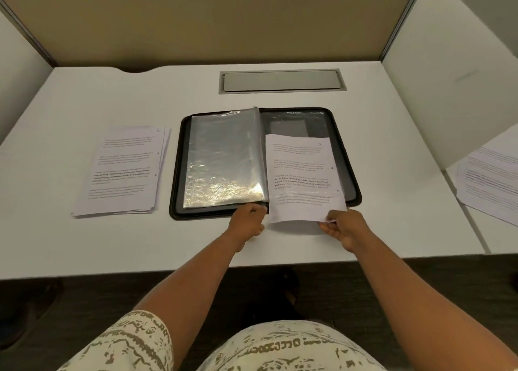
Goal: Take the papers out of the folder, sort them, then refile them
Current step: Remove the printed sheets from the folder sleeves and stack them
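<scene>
R hand point(343, 227) grip pinches sheet point(304, 177) near corner, over folder point(179, 174).

A white desk point(84, 95) with a grey cable-hatch cover point(282, 81), tan back partition point(213, 17) and white side dividers point(454, 62).

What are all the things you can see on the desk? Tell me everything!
folder: one, black, open flat mid-desk.
plastic sleeves: several, clear, shiny, on the folder's left half.
sheet: one, white, printed, over the folder's right half.
paper stack: one, white, left of the folder.
more papers: white, far right, behind the divider.
cable hatch: one, grey, at the back.
desk: one, white.
left hand: holds the sleeves' bottom edge.
right hand: pinches the sheet's bottom corner.
</scene>
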`<state>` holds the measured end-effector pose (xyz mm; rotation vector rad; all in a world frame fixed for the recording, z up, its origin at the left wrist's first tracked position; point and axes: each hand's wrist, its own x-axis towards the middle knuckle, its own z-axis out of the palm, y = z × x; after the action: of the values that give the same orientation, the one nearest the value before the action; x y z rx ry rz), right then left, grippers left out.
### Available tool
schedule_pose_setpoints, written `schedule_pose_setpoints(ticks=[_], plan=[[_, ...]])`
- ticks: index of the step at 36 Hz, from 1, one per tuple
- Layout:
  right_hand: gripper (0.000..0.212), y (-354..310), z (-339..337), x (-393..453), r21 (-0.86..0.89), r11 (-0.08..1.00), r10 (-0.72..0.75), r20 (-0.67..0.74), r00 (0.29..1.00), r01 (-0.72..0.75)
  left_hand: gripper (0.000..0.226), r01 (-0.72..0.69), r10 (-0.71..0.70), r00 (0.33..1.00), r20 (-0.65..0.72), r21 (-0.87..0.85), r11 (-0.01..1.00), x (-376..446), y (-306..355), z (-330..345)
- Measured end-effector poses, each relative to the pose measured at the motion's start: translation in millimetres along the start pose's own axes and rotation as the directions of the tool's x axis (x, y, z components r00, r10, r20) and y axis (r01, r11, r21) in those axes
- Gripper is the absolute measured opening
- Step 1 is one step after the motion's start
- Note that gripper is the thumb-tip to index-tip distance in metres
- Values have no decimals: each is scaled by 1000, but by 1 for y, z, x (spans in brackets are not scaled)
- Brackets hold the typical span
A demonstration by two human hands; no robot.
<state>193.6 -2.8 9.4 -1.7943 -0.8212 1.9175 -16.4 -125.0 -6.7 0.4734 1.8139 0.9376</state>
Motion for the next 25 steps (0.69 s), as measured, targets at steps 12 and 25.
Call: schedule_pose_setpoints(ticks=[12,25], plan=[[36,28,-35,-35,-140,989,67,71,995,-56,18,71,-72,997,0,-132,989,-15,-7,16],[19,13,-66,-43,-90,991,106,91,990,-97,14,69,-67,993,95,-20,997,-45,-34,25]])
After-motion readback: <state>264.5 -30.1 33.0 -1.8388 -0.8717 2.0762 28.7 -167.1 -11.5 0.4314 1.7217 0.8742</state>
